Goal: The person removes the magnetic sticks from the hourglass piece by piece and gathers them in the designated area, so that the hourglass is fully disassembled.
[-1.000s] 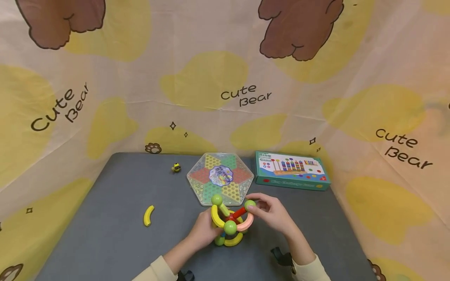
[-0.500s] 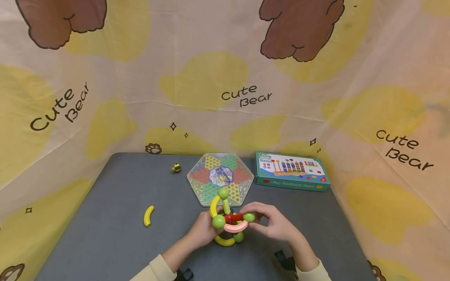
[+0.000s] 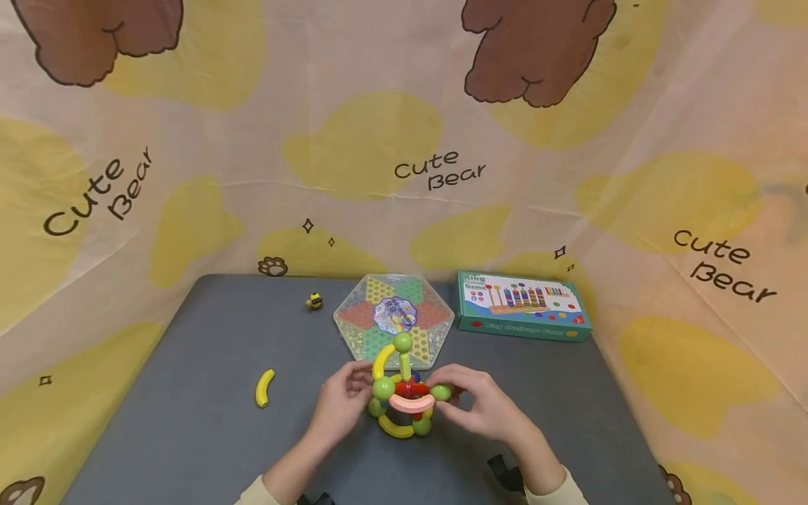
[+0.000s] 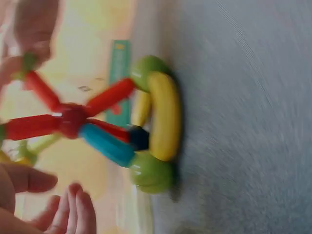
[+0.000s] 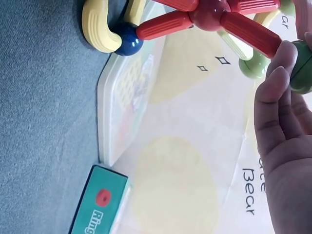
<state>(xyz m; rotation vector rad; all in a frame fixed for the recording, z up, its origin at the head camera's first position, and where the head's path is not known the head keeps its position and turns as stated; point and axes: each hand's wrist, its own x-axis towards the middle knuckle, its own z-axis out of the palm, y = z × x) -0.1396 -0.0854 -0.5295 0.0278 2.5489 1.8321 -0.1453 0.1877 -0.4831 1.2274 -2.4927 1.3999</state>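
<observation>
My right hand (image 3: 480, 407) pinches the nearly built ball-and-rod toy (image 3: 402, 393); left hand (image 3: 341, 403) relaxed beside it; one yellow curve (image 3: 265, 388) unused.

On the grey table (image 3: 189, 421) a hexagonal Chinese checkers board (image 3: 394, 315) lies beside a green ring-game box (image 3: 522, 306), with a small bee figure (image 3: 313, 301) off to its other side and a loose yellow curved piece (image 3: 264, 388) nearer me.
</observation>
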